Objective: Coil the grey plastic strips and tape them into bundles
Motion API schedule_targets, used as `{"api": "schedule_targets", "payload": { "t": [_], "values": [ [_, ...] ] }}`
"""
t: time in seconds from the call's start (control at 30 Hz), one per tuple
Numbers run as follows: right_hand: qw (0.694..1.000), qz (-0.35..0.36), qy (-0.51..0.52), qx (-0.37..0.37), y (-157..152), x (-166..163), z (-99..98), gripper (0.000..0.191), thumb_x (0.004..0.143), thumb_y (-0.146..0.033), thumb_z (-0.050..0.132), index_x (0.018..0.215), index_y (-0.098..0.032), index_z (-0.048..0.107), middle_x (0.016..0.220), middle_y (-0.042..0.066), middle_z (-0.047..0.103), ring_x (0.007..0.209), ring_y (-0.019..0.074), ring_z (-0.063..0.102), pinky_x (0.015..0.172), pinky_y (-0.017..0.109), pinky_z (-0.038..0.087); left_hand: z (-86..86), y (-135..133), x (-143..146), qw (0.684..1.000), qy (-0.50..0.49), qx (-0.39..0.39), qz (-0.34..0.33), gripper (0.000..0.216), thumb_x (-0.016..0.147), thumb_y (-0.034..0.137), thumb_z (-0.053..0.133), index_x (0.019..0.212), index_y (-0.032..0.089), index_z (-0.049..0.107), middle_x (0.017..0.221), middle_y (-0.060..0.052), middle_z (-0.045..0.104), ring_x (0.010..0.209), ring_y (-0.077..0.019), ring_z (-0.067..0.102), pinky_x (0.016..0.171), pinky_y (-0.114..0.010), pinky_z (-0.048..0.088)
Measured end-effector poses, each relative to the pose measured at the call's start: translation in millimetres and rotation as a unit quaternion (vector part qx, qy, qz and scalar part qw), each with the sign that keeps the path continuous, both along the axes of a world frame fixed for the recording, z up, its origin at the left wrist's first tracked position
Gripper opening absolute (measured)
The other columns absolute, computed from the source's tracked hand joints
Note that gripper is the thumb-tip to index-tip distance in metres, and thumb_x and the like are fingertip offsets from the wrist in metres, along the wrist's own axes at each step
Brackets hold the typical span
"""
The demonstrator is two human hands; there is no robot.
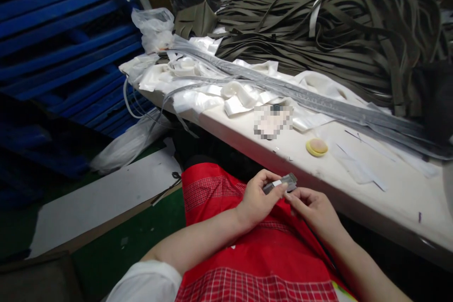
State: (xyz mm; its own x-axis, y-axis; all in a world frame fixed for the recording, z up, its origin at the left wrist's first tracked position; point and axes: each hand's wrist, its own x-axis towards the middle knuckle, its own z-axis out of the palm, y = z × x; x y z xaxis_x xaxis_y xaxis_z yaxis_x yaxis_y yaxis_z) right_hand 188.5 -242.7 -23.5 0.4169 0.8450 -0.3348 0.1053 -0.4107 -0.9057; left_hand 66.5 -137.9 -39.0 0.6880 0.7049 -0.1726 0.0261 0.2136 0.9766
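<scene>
Over my lap, my left hand [257, 202] is closed around a small dark grey folded piece [290, 180] with a white patch on it; its exact kind is unclear. Its far end looks glossy, perhaps plastic-wrapped. My right hand [313, 204] meets it from the right, thumb and fingers pinched at its lower edge. What lies between those right fingertips is mostly hidden. Both hands are just short of the white table [247, 138], above a red apron [283, 255].
Dark olive straps [336, 28] are heaped at the back. Long grey strips [300, 96] and white fabric pieces [237, 96] lie across the table. A round yellow-rimmed container [317, 147] sits nearer me. Blue slatted stacks [63, 23] stand left, beside a white board [106, 198].
</scene>
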Motion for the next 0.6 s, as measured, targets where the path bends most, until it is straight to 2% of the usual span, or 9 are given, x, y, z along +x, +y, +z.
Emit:
{"api": "schedule_targets", "payload": {
  "t": [0.17,0.3,0.47,0.53,0.6],
  "values": [
    [0.993,0.023,0.114,0.024,4.0,2.6,-6.2,0.037,0.079,-0.051,0.067,0.082,-0.015,0.069,0.070,0.004,0.070,0.059,0.0141,0.059,0.060,0.026,0.048,2.2,2.1,2.0,0.999,0.004,0.012,0.049,0.025,0.085,0.039,0.062,0.087,0.015,0.061,0.080,-0.003,0.064,0.072,-0.0124,0.057,0.066,-0.023,0.045],
    [0.994,0.009,0.097,0.050,13.6,0.5,-10.9,0.034,0.080,-0.049,0.066,0.078,-0.015,0.071,0.068,0.004,0.070,0.062,0.0151,0.061,0.065,0.027,0.049,3.7,3.7,-2.1,0.997,0.016,0.068,0.039,0.026,0.090,0.042,0.055,0.092,0.016,0.062,0.082,-0.004,0.065,0.074,-0.0138,0.060,0.067,-0.024,0.047],
    [0.997,-0.043,0.052,0.047,25.4,-5.8,-8.3,0.034,0.075,-0.048,0.069,0.067,-0.015,0.071,0.056,0.001,0.064,0.053,0.0164,0.057,0.055,0.027,0.046,8.1,0.8,-7.7,0.984,-0.011,0.176,0.020,0.020,0.094,0.034,0.049,0.093,0.019,0.063,0.095,-0.007,0.063,0.091,-0.0179,0.060,0.085,-0.029,0.047],
    [0.992,-0.042,0.066,0.100,27.1,-6.5,-0.9,0.031,0.075,-0.047,0.070,0.070,-0.016,0.072,0.062,0.002,0.065,0.061,0.0184,0.059,0.062,0.029,0.048,8.7,-0.7,-8.3,0.980,-0.032,0.197,0.019,0.018,0.093,0.032,0.051,0.093,0.020,0.064,0.100,-0.008,0.062,0.097,-0.0198,0.059,0.089,-0.031,0.047],
    [0.979,-0.012,0.101,0.176,28.3,-5.3,5.6,0.031,0.075,-0.047,0.070,0.085,-0.018,0.074,0.082,0.004,0.067,0.082,0.0226,0.061,0.078,0.033,0.048,4.7,-0.4,-6.5,0.981,-0.029,0.186,0.042,0.018,0.092,0.035,0.053,0.094,0.022,0.066,0.105,-0.008,0.061,0.102,-0.0217,0.059,0.090,-0.031,0.047]
  ]
}}
